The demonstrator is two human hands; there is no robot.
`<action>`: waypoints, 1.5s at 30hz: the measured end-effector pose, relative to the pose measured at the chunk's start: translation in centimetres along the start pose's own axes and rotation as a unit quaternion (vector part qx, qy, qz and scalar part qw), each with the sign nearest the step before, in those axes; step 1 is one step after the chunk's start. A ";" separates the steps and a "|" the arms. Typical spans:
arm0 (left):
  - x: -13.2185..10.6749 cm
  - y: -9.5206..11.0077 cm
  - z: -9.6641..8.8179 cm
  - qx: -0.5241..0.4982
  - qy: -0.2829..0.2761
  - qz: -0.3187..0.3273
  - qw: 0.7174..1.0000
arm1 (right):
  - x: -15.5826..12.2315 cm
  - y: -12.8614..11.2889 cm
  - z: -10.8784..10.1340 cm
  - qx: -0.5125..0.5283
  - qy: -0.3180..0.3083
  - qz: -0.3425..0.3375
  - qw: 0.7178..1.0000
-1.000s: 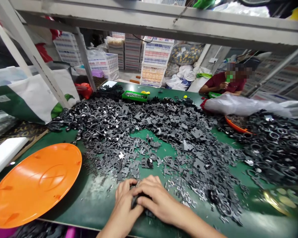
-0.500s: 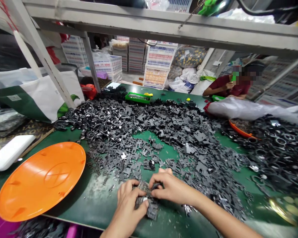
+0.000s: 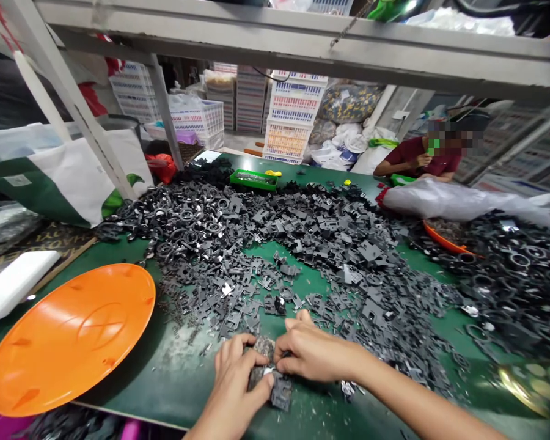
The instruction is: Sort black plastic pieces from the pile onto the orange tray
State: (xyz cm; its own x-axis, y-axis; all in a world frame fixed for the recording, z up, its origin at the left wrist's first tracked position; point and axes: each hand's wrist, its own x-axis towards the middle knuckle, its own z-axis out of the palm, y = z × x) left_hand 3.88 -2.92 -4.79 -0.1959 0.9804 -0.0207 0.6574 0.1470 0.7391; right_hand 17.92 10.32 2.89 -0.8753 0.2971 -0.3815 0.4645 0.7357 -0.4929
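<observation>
Right of the orange tray point(image 3: 68, 342), I had my left hand point(image 3: 239, 373) clasped round one grey block point(image 3: 282, 393), right hand point(image 3: 305, 349) curled against it, grip unclear; heaped plastic parts point(image 3: 297, 214) lay untouched.

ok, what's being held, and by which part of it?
Left hand holds the grey block by its left side. Right hand is at its right side; whether it pinches anything is hidden.
</observation>
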 end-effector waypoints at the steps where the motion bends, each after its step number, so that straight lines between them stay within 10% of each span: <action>1: 0.0 0.0 -0.1 -0.003 -0.004 0.000 1.000 | 0.1 -0.1 -0.1 -0.007 0.003 -0.010 1.000; 36: 0.3 0.2 -1.5 -0.012 -0.073 -0.009 0.997 | 4.6 0.1 -2.7 -0.068 -0.177 -0.099 0.977; 45: -0.3 -0.5 -0.2 0.002 0.004 0.019 1.000 | 2.0 -1.4 -1.2 -0.089 -0.012 -0.021 0.996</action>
State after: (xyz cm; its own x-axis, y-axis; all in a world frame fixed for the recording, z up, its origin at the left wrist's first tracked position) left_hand 3.50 -3.33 -4.99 -0.1765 0.9842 0.0134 0.6679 0.1098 0.7361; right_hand 15.31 10.58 3.71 -0.8895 0.2504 -0.3823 0.3941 0.8438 -0.3643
